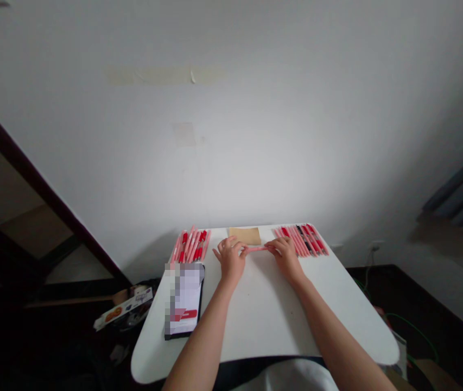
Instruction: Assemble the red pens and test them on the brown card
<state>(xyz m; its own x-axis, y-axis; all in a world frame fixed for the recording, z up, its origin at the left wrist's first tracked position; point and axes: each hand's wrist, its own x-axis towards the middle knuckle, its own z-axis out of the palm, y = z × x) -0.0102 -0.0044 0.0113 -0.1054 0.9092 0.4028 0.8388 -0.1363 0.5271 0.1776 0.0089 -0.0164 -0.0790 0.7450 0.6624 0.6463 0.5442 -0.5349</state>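
Both of my hands hold one pink pen [256,248] level above the far part of the white table [264,320]. My left hand [230,256] pinches the pen's left end with curled fingers. My right hand [283,254] grips the pen's right end, fingers closed. A row of pink and red pens [190,245] lies to the left of my left hand. Another row of pink and red pens [302,239] lies to the right of my right hand. A brown paper piece [245,235] lies just beyond the held pen.
A tablet [185,300] with a lit screen lies on the table's left side. A white wall stands right behind the table. A printed box [123,308] sits on the dark floor at the left; cables lie on the floor at the right.
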